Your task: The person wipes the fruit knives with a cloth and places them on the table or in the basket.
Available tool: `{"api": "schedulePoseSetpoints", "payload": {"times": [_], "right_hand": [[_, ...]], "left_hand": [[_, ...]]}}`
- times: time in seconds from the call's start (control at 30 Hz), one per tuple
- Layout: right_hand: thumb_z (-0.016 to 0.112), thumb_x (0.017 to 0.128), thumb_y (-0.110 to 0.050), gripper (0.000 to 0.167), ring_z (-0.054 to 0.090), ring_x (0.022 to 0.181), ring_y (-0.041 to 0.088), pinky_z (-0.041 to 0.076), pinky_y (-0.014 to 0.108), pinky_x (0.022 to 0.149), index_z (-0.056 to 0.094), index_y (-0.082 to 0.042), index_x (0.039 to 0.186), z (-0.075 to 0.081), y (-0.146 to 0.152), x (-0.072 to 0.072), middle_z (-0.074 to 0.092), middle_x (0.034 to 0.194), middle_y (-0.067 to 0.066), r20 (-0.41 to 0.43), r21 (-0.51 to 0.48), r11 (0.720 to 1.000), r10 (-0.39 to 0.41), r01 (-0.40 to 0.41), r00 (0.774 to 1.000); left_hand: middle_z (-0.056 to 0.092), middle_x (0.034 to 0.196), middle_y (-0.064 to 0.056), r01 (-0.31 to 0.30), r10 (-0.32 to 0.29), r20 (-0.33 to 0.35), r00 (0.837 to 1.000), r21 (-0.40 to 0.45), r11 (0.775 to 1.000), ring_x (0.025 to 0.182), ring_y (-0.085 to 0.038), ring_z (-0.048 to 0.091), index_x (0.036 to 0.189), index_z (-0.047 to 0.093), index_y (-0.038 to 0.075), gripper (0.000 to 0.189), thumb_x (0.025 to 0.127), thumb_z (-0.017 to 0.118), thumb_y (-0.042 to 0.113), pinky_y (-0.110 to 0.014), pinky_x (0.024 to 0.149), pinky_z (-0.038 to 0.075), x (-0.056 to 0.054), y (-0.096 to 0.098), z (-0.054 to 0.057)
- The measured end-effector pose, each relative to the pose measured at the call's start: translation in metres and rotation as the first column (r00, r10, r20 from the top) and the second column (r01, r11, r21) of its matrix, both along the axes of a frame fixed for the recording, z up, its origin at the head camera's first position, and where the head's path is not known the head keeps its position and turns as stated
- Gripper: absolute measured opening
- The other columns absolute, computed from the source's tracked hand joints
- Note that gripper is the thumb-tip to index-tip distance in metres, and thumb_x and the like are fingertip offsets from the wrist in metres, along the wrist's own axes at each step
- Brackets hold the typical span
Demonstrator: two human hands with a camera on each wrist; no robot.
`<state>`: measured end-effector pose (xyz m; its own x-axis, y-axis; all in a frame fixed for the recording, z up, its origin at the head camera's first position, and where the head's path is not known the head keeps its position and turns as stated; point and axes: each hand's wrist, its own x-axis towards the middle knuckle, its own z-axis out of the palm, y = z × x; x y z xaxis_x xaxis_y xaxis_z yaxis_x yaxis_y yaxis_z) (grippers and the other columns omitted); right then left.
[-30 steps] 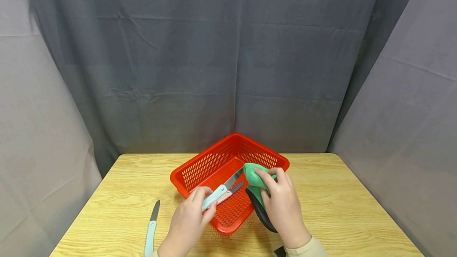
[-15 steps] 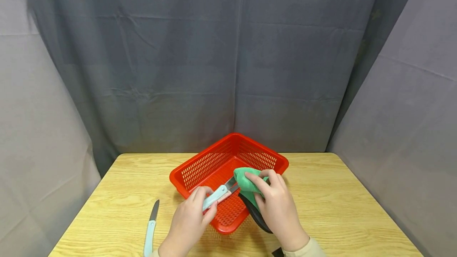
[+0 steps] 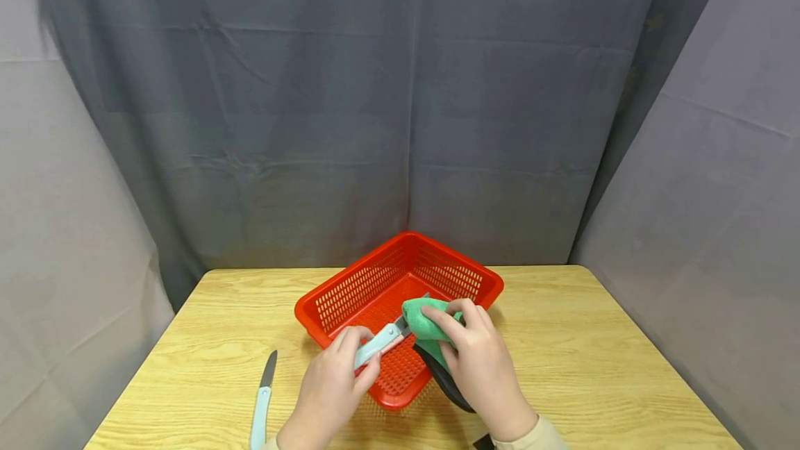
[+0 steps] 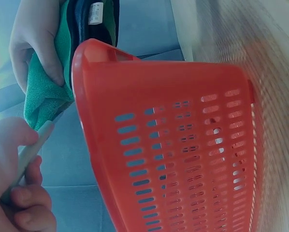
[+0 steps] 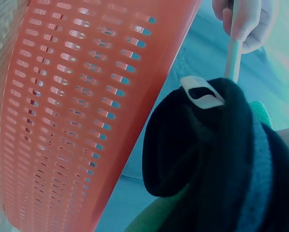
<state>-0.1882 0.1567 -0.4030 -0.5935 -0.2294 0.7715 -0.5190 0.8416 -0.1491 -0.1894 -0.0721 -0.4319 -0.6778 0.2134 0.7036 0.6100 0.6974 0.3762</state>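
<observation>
My left hand [image 3: 328,387] grips the pale blue handle of a knife [image 3: 378,346] above the near side of a red basket [image 3: 340,299]. Its blade points away to the right. In my right hand [image 3: 484,367] a green cloth [image 3: 425,318] with a black side is folded over the blade, pinched between thumb and fingers; only a tip of metal shows past it. The cloth's black part [image 5: 202,145] hangs below that hand, with a white tag [image 4: 95,13]. Below the held knife, a pink-handled knife [image 3: 394,344] lies in the basket, its blade partly hidden by the cloth.
Another knife [image 3: 260,408] with a pale blue handle lies on the wooden table [image 3: 200,367], left of my left hand, blade pointing away. Grey curtains [image 3: 312,123] stand behind the table and along both sides. The basket's perforated walls rise close to both hands.
My right hand has slid the cloth along the blade, leftward and slightly nearer me, towards the handle. My left hand keeps the knife almost still. The basket and the other knives have stayed put.
</observation>
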Motion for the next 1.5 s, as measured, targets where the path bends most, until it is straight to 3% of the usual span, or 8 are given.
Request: {"api": "schedulePoseSetpoints", "payload": {"times": [0.53,1.0,1.23,1.5], "right_hand": [[0.092,0.065,0.007,0.063,0.056,0.088,0.019,0.057,0.033,0.069,0.076,-0.023,0.118,-0.0024,-0.0002,0.0003,0.060,0.106,0.004,0.005,-0.005,1.000,-0.004,0.004,1.000],[0.088,0.066,0.011,0.061,0.059,0.089,0.029,0.059,0.038,0.071,0.076,-0.019,0.118,-0.0040,0.0019,-0.0025,0.060,0.102,0.011,-0.025,-0.034,0.997,-0.072,0.071,0.997],[0.089,0.069,0.007,0.056,0.056,0.088,0.027,0.059,0.038,0.070,0.076,-0.018,0.118,-0.0042,0.0034,-0.0031,0.059,0.102,0.009,-0.007,-0.048,0.993,-0.106,0.105,0.994],[0.087,0.070,0.009,0.059,0.055,0.083,0.024,0.057,0.037,0.066,0.075,-0.017,0.121,-0.0032,0.0045,-0.0033,0.059,0.104,0.012,0.015,-0.074,0.985,-0.152,0.153,0.988]], "left_hand": [[0.055,0.078,0.010,-0.013,0.004,-0.163,0.987,-0.050,0.999,0.058,0.004,0.033,0.100,0.063,0.010,0.032,0.076,0.084,0.012,-0.009,0.050,0.028,-0.0022,-0.0020,-0.0015],[0.058,0.078,0.009,-0.008,-0.002,-0.178,0.984,-0.059,0.998,0.058,0.003,0.036,0.099,0.064,0.010,0.031,0.075,0.085,0.012,-0.009,0.050,0.030,-0.0027,-0.0033,-0.0022],[0.056,0.077,0.010,-0.012,0.000,-0.185,0.983,-0.064,0.998,0.058,0.004,0.035,0.098,0.063,0.012,0.032,0.075,0.085,0.012,-0.009,0.050,0.029,-0.0026,-0.0032,-0.0016],[0.059,0.080,0.008,-0.012,0.004,-0.139,0.990,-0.056,0.998,0.058,0.003,0.035,0.100,0.063,0.011,0.030,0.077,0.084,0.012,-0.010,0.050,0.029,-0.0031,-0.0041,-0.0027]]}}
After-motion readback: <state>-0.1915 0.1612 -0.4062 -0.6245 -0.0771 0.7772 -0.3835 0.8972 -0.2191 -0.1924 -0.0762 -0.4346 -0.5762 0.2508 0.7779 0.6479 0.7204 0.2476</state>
